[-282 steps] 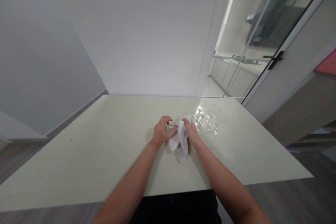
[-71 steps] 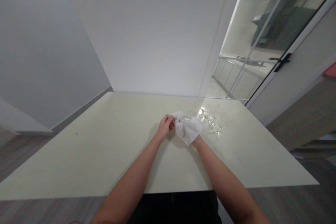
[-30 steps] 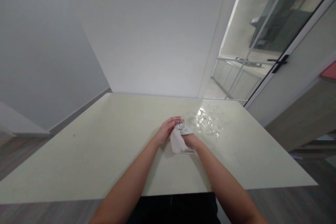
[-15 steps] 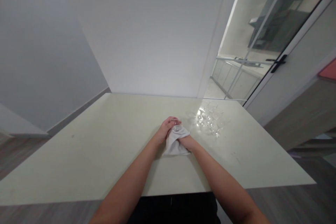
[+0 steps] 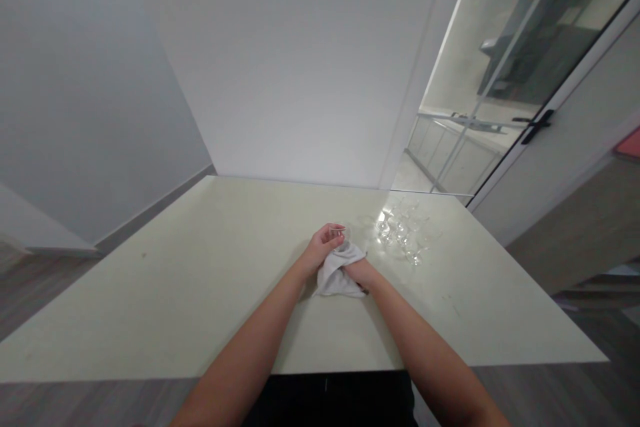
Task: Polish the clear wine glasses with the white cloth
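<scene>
A small clear drinking glass [image 5: 345, 236] is above the near middle of the table, gripped by my left hand [image 5: 323, 245]. My left thumb lies across the front of the glass and the fingers wrap its far side. Below it a white cloth [image 5: 331, 279] is bunched up and hangs toward me. My right hand [image 5: 359, 271] is closed in the cloth, its fingers mostly hidden by the folds. The cloth touches the lower part of the glass, whose base I cannot see.
Several clear glasses [image 5: 400, 232] stand close together to the right of my hands, with bright glare around them. The pale table [image 5: 200, 280] meets a white wall [image 5: 300, 93] at its back edge. A glazed door with a black handle [image 5: 537, 125] is at the right.
My left thumb has come over the front of the glass, which was less covered before. The cloth and right hand stay at the glass's lower part. The view has shifted slightly.
</scene>
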The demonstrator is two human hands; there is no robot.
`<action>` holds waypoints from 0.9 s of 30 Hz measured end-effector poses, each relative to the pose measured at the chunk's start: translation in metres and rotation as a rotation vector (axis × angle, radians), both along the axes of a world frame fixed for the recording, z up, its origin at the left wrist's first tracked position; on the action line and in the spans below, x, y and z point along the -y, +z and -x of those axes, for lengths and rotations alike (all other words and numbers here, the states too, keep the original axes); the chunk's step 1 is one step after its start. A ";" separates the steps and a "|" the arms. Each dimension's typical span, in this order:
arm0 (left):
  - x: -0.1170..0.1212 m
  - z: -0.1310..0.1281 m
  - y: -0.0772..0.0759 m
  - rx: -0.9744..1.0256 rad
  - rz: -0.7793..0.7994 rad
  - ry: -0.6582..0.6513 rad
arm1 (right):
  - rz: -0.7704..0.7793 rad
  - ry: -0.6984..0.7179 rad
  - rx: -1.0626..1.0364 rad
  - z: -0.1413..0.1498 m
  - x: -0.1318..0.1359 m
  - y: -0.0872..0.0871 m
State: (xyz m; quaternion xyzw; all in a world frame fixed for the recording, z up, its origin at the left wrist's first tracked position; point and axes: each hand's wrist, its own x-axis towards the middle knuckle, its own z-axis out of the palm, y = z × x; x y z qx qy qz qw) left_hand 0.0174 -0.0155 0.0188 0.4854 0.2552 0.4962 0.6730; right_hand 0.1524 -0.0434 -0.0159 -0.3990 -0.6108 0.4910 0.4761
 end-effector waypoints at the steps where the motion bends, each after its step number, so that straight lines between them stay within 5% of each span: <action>1: -0.001 0.000 0.000 -0.006 0.010 0.006 | -0.003 0.000 0.001 0.000 -0.001 0.001; 10: -0.010 -0.001 -0.001 0.202 0.108 0.094 | 0.144 -0.073 -0.230 0.000 -0.001 -0.005; 13: -0.017 0.008 0.004 0.320 0.230 0.236 | 0.243 -0.237 -0.393 -0.007 -0.005 0.000; 18: -0.028 0.027 0.006 0.477 0.323 0.374 | 0.197 -0.476 -0.525 -0.021 -0.014 0.004; 23: -0.020 0.018 0.000 0.395 0.223 0.188 | 0.334 -0.311 -0.561 -0.004 -0.012 -0.002; 27: -0.006 0.008 0.001 0.261 0.053 -0.026 | 0.489 -0.370 -0.594 0.001 -0.010 -0.003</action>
